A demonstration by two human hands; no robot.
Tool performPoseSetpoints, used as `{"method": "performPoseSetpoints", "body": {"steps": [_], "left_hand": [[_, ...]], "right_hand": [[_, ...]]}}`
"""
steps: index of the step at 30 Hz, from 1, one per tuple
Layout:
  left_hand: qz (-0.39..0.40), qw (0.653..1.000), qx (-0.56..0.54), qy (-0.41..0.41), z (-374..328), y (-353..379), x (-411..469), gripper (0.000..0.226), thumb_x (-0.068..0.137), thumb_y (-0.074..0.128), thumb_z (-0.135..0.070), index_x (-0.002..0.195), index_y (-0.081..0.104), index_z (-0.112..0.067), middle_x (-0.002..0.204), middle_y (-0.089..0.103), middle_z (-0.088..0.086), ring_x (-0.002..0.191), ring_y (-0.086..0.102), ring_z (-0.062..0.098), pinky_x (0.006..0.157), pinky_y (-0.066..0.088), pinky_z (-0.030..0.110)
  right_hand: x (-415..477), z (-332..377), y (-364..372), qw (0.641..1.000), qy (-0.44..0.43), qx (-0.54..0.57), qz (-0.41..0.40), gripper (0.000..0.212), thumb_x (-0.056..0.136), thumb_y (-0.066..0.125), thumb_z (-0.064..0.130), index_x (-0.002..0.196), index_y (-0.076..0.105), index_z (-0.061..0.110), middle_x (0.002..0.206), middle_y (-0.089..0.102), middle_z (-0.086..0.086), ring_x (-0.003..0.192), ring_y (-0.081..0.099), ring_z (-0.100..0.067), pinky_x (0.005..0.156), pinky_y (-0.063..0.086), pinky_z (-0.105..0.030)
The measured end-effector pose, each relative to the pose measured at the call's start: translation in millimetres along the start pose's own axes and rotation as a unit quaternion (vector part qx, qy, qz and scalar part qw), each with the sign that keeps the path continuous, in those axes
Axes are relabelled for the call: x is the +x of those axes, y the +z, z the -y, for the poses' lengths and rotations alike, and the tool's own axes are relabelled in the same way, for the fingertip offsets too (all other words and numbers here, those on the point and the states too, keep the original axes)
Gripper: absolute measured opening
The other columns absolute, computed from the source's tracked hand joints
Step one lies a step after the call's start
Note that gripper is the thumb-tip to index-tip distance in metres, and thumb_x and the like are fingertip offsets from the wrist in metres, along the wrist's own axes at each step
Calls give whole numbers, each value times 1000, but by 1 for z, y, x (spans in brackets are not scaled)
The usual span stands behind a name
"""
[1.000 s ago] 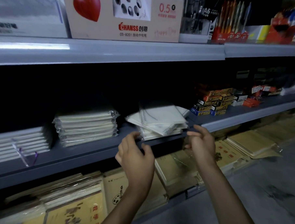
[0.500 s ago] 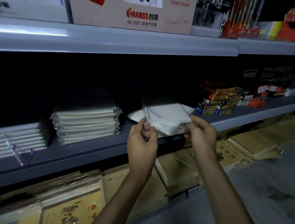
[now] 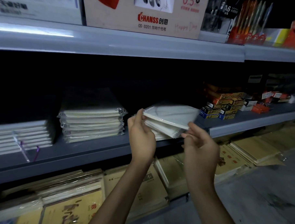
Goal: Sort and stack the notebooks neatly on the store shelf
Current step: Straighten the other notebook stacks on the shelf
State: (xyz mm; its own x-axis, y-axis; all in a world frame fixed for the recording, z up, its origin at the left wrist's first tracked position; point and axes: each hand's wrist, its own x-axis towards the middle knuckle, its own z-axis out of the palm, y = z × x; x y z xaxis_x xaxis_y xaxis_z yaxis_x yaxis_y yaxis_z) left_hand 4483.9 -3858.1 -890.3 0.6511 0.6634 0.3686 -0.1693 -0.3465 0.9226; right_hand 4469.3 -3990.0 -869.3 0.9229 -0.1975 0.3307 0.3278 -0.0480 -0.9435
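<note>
Both hands grasp one white spiral-bound notebook (image 3: 173, 113). The left hand (image 3: 142, 137) grips its left corner by the wire binding, and the right hand (image 3: 200, 146) pinches its near right corner between thumb and fingers (image 3: 191, 126). That notebook is held at the front of the long grey metal middle shelf (image 3: 90, 154), over an untidy pile of white spiral notebooks (image 3: 161, 129) whose edges fan out at different angles. Whether it touches the pile I cannot tell.

Above, the upper grey shelf (image 3: 129, 43) carries a large tan cardboard display box printed with a red heart (image 3: 142, 13). Below the middle shelf lie brown-covered exercise books (image 3: 75, 205) in plastic sleeves.

On the middle shelf, left of the hands, stands a squared stack of white notebooks in clear wrap (image 3: 92, 123). Further left is a lower stack of white notebooks (image 3: 19, 136) with a purple ribbon (image 3: 37, 151) hanging at its front. Right of the pile sit small orange and blue cardboard boxes (image 3: 223, 105), stacked several high.
</note>
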Motion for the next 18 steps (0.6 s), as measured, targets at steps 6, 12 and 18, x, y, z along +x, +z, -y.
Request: {"method": "performPoseSetpoints", "body": {"steps": [6, 12, 18], "left_hand": [[44, 997, 23, -63, 12, -1, 7, 68, 101, 48, 6, 163, 33, -20, 164, 24, -1, 141, 43, 25, 119, 41, 38], [44, 996, -1, -83, 11, -5, 11, 80, 92, 47, 3, 164, 28, -29, 164, 33, -10, 132, 56, 41, 104, 52, 63], [19, 996, -17, -89, 4, -5, 10, 71, 94, 47, 8, 159, 38, -17, 153, 40, -3, 123, 57, 22, 101, 53, 41]], "right_hand": [[-5, -4, 1, 996, -6, -56, 74, 44, 94, 56, -4, 127, 70, 21, 110, 69, 8, 99, 65, 6, 76, 49, -5], [-5, -8, 1, 993, -3, -91, 74, 46, 94, 56, -2, 130, 69, 24, 116, 65, 7, 101, 63, 0, 74, 48, -6], [-7, -11, 10, 997, 54, -29, 45, 47, 90, 58, -2, 132, 66, 19, 119, 68, 2, 104, 71, -13, 93, 59, -37]]}}
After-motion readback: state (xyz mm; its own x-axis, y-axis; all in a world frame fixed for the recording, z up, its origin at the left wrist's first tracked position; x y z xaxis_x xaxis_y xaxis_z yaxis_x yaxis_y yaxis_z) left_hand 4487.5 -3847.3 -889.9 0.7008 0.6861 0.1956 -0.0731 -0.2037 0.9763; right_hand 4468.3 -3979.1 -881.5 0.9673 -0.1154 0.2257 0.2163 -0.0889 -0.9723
